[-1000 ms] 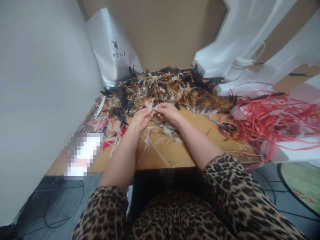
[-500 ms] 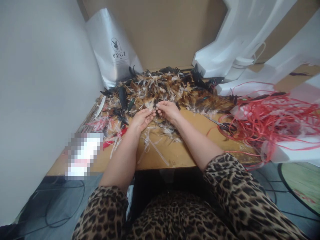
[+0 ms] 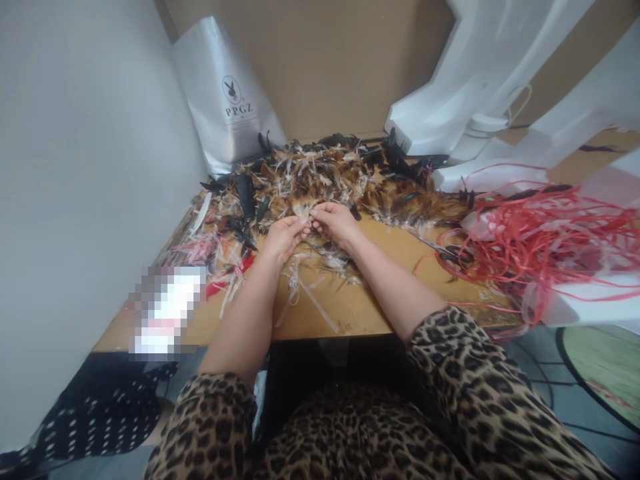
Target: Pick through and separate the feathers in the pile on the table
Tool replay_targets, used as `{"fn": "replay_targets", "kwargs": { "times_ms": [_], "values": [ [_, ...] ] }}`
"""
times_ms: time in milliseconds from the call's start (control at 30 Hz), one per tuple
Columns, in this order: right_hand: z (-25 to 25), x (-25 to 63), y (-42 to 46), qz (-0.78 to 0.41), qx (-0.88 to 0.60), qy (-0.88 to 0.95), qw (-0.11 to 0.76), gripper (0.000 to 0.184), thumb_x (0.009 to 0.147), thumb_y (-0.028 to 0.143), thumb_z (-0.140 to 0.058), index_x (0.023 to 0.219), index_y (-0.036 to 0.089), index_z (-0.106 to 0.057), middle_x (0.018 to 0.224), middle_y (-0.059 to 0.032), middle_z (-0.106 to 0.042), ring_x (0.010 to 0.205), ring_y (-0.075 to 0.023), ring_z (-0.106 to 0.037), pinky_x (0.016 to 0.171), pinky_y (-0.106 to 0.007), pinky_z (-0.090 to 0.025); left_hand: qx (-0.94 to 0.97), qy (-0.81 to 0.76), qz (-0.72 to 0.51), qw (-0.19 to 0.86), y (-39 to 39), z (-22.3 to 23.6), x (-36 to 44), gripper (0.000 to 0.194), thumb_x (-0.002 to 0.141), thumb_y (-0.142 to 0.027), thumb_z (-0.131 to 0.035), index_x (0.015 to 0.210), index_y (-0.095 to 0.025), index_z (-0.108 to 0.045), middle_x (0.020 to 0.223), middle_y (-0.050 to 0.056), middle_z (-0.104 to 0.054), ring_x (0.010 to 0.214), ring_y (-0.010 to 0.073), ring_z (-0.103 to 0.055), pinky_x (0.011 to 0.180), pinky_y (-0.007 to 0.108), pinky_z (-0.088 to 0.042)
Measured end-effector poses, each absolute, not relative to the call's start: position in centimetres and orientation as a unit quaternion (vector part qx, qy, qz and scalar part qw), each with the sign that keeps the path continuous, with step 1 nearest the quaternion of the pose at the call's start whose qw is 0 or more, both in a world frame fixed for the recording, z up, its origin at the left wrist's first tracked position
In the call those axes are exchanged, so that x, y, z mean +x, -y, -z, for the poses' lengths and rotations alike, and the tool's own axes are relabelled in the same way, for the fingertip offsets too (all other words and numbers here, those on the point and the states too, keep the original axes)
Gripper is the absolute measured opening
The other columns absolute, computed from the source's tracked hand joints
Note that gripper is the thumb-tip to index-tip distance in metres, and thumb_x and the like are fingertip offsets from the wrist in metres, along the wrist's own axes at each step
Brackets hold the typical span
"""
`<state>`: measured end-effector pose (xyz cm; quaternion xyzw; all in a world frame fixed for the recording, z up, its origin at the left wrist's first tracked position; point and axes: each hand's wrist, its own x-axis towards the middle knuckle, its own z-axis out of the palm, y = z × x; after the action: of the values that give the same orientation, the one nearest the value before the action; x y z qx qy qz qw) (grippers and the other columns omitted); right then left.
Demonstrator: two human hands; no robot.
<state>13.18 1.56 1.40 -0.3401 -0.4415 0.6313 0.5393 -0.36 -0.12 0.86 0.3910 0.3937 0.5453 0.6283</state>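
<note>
My left hand (image 3: pixel 289 237) is closed in a pinch on a small pale-based feather (image 3: pixel 303 206), which points up and away from me. My right hand (image 3: pixel 334 223) meets it from the other side, thumb and fingertips pinched at the same feather's base. Both hands hover over the near edge of a large heap of brown and black feathers (image 3: pixel 320 163). Just below them, loose feathers and fluff (image 3: pixel 336 261) lie on the wooden table (image 3: pixel 360 310). The exact grip of the fingertips is partly hidden.
A silver bag (image 3: pixel 227 87) stands behind the heap at left. Scissors (image 3: pixel 450 252) lie to the right beside tangled red ribbon (image 3: pixel 555 240). Clear ribbon strips (image 3: pixel 305 290) lie near the front edge. A grey wall (image 3: pixel 95 167) bounds the left side.
My hands have barely moved; the pinched feather has shifted slightly to the right, against my right fingertips. Dark polka-dot fabric has come into view at lower left.
</note>
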Motion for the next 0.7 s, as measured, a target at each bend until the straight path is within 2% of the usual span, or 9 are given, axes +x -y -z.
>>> {"fn": "replay_targets", "kwargs": {
  "times_ms": [167, 467, 700],
  "values": [
    [-1.31, 13.19, -1.51, -0.614, -0.362, 0.465, 0.525, 0.028, 0.054, 0.033, -0.074, 0.068, 0.014, -0.06, 0.053, 0.0023, -0.059, 0.045, -0.0046, -0.048, 0.041, -0.015, -0.035, 0.397, -0.406, -0.557, 0.606, 0.04, -0.86, -0.21, 0.013, 0.062, -0.017, -0.07, 0.066, -0.01, -0.06, 0.061, 0.002, -0.062, 0.05, 0.0031, -0.053, 0.049, 0.013, -0.042],
    [-1.85, 13.23, -1.0, -0.57, -0.398, 0.491, 0.526, 0.023, 0.056, 0.032, -0.071, 0.059, 0.015, -0.056, 0.041, 0.0063, -0.048, 0.038, -0.0037, -0.037, 0.038, -0.017, -0.024, 0.444, -0.411, -0.534, 0.591, -0.1, -0.37, -0.16, 0.018, 0.059, -0.022, -0.072, 0.069, -0.01, -0.064, 0.061, 0.003, -0.063, 0.051, 0.0042, -0.054, 0.05, 0.014, -0.043],
    [-1.52, 13.37, -1.33, -0.594, -0.39, 0.477, 0.517, 0.031, 0.056, 0.042, -0.071, 0.066, 0.015, -0.059, 0.049, 0.004, -0.053, 0.041, -0.004, -0.041, 0.038, -0.016, -0.028, 0.443, -0.416, -0.549, 0.574, -0.21, -0.3, -0.27, 0.017, 0.06, -0.024, -0.072, 0.067, -0.011, -0.063, 0.06, 0.003, -0.063, 0.049, 0.0043, -0.053, 0.048, 0.014, -0.042]
  ]
}}
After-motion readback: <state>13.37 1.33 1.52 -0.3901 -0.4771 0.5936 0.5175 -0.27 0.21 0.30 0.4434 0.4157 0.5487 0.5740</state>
